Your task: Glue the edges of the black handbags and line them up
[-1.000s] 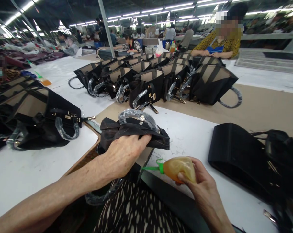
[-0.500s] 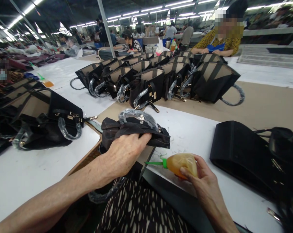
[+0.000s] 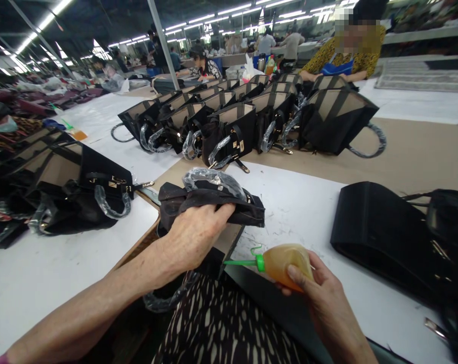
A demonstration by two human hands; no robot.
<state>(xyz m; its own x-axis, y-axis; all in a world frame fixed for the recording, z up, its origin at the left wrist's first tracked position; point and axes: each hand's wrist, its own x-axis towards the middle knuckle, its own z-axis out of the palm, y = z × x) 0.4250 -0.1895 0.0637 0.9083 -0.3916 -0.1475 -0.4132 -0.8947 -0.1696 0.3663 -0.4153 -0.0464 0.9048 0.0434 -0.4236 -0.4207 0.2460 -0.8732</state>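
My left hand [image 3: 198, 232] is closed on the upper edge of a black handbag [image 3: 247, 215], which lies at the table's edge over my lap. One handle [image 3: 213, 179] of that bag is wrapped in clear plastic and sticks up behind my knuckles; another wrapped handle hangs below my wrist. In my right hand [image 3: 320, 288] is a soft squeeze bottle [image 3: 285, 260] of amber liquid with a green nozzle. Its thin tip points left, close to the bag's edge near my lap. Whether the tip touches the bag I cannot tell.
Several black handbags [image 3: 229, 126] stand open in rows across the table, with more [image 3: 77, 187] at the left. Another black bag [image 3: 380, 237] lies at the right on white paper [image 3: 297, 197]. A second glue-like bottle [image 3: 77, 134] lies far left. A co-worker [image 3: 346, 50] sits opposite.
The bottle in my right hand has moved slightly down, its nozzle tip shifting a little left. My left hand keeps its grip on the handbag.
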